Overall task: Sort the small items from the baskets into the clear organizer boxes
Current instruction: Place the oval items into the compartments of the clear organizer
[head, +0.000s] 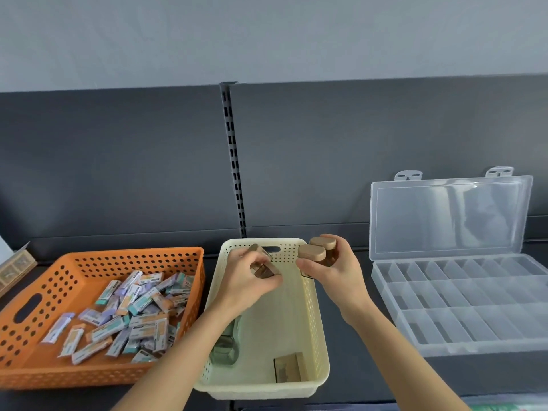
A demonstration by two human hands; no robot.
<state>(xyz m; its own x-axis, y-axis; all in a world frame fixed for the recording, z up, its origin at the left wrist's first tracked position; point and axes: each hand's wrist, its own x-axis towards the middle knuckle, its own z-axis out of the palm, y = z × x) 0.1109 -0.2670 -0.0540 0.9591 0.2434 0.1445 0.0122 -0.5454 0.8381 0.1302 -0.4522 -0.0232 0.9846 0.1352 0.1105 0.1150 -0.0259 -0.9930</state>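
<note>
My left hand (250, 277) grips small clear jars with tan lids (262, 266) over the far end of the cream basket (318, 336). My right hand (335, 268) holds two more tan-lidded jars (318, 252) just above the basket's right rim. Inside the cream basket lie a clear jar (225, 350), partly hidden by my left forearm, and a tan piece (289, 367) near the front. An orange basket (44, 280) on the left holds several small wrapped packets (130, 315). A clear organizer box (462, 304) stands open on the right, its compartments bare.
The organizer's lid (447, 216) leans upright against the dark back panel. A slotted metal upright (234, 161) runs down behind the cream basket. A cardboard box (14, 268) sits at the far left edge. Everything rests on a dark shelf.
</note>
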